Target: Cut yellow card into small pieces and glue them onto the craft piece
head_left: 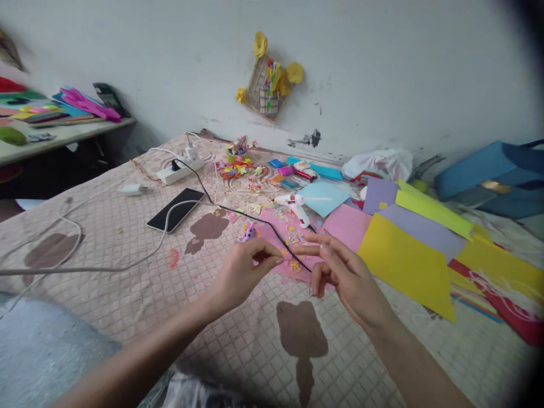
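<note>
My left hand (244, 269) is above the quilted tablecloth, its thumb and index finger pinched together; whatever sits between the fingertips is too small to name. Facing it from the right, my right hand (340, 272) has its fingers apart, some stretched out and others curled, with nothing visible in it. Under and beyond both hands lies a pink sheet (272, 218) strewn with small coloured paper bits. A black cord (250, 217) crosses it. Behind the right hand rests a white glue gun (300, 211). A small purple piece (250, 232) is just beyond the left hand.
A phone (176, 209), a power strip (181, 170), a charger (133, 190) and white cables lie at the left. Coloured sheets (406, 260) spread at the right, near a blue bag (493, 178). At the back stand a small flower pot (238, 152) and a plastic bag (378, 164).
</note>
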`<state>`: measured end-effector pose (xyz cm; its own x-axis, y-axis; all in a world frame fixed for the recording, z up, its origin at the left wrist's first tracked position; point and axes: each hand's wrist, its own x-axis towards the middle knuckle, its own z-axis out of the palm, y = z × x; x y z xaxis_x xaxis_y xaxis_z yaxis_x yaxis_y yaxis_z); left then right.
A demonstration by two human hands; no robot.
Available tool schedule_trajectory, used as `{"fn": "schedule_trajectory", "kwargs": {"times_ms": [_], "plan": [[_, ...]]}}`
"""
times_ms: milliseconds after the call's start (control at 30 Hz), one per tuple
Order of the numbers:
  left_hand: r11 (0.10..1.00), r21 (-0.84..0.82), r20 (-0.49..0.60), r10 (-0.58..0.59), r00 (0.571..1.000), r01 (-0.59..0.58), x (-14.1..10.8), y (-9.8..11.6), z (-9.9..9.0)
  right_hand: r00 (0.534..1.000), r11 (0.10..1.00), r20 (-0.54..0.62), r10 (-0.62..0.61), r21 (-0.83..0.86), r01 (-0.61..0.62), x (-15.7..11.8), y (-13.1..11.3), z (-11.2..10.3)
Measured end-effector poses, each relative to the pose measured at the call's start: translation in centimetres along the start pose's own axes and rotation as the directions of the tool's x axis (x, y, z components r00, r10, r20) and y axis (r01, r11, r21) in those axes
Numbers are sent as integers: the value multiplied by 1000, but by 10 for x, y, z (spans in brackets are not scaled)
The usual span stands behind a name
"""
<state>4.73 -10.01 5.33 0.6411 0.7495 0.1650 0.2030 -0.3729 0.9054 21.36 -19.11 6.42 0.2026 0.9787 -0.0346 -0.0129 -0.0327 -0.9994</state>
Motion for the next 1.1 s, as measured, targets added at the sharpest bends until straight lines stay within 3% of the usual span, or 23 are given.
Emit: {"fn": "schedule_trajectory", "kwargs": {"times_ms": [200, 333, 433, 633, 800, 900, 1033, 1100], "plan": [[965, -237, 123, -87, 989, 114, -7, -4, 12, 984, 932, -88, -153, -344, 114, -8, 10, 4], [903, -372, 187, -155, 970, 216, -9, -6, 21, 949, 838, -50, -311, -485, 249, -13, 17, 14], [865, -426, 221, -182, 958, 263, -11, -9, 28, 941, 816, -25, -338, -505, 280, -14, 19, 21], [820, -478, 269, -204, 941, 314, -14, -13, 36, 943, 859, 17, -333, -408, 311, -17, 29, 21], [832, -445, 381, -158, 911, 331, -18, -10, 42, 853, 728, 1, -522, -520, 446, -27, 37, 11], [844, -411, 445, -145, 884, 345, -26, -8, 44, 816, 681, -61, -575, -588, 436, -31, 38, 1], [943, -264, 341, -105, 934, 203, -39, -9, 44, 785, 695, -240, -572, -650, 307, -28, 44, -17], [984, -139, 250, -74, 965, 112, -44, -11, 43, 786, 652, -251, -566, -719, 240, -25, 48, -27]]}}
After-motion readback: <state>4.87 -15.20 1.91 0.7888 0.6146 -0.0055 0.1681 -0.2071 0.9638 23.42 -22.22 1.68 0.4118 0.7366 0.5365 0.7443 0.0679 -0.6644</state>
